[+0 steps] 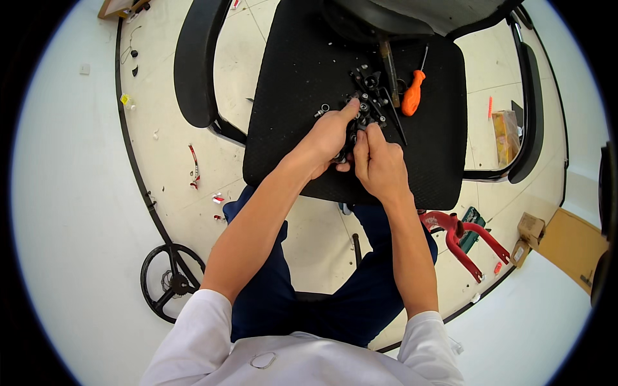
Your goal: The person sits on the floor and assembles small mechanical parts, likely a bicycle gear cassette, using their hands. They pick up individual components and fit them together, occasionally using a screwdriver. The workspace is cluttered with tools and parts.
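Note:
Both hands meet over the black chair seat (pixel 283 96). My left hand (pixel 327 136) is closed round a dark mechanical part (pixel 351 136), its thumb pointing up along it. The thumb and fingers of my right hand (pixel 383 164) pinch at the same part, most of which the hands hide; its exact kind cannot be made out. Just beyond lie several black metal pieces with silver bolts (pixel 368 82), partly overlapping the held part in view. A small silver ring and bolt (pixel 323 109) rest left of them. To the right lies an orange-handled screwdriver (pixel 413 95).
A brownish bar (pixel 389 71) lies at the back of the seat. Chair armrests (pixel 196 64) flank it. On the floor are a red bicycle fork (pixel 444 225), a green case (pixel 473 228), cardboard boxes (pixel 531 228) and a black spoked wheel (pixel 170 283).

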A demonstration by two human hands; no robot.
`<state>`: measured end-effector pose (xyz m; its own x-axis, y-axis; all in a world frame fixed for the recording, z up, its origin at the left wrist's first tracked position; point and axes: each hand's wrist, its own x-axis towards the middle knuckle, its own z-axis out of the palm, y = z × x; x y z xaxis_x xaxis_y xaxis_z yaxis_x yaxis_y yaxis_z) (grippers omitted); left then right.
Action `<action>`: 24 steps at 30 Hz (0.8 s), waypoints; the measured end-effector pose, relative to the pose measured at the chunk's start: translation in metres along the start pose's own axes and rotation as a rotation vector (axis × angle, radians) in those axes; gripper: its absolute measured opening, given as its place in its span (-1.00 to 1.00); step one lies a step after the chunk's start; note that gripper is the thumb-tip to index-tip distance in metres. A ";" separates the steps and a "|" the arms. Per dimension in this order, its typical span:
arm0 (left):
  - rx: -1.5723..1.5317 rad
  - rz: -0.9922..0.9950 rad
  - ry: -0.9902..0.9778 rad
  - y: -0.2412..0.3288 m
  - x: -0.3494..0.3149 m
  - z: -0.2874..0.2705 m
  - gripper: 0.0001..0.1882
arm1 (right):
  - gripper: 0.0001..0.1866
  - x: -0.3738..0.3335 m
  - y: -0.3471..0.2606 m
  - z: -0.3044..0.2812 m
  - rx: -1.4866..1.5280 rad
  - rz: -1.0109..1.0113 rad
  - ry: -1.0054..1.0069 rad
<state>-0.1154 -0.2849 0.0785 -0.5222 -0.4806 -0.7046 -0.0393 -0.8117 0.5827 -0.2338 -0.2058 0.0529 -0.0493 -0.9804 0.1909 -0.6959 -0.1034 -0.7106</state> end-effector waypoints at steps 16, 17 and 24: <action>-0.078 0.283 -0.005 -0.005 0.009 0.001 -0.46 | -0.69 0.007 -0.012 -0.006 0.599 0.280 0.050; -0.067 0.308 0.018 -0.005 0.009 0.002 -0.46 | -0.69 0.007 -0.012 -0.006 0.601 0.287 0.053; 0.368 0.806 0.275 -0.013 0.015 0.005 -0.52 | -0.68 0.003 -0.009 -0.004 0.828 0.475 0.006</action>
<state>-0.1269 -0.2801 0.0620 -0.2906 -0.9539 -0.0750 -0.0448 -0.0647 0.9969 -0.2307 -0.2073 0.0626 -0.2012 -0.9500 -0.2390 0.1255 0.2169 -0.9681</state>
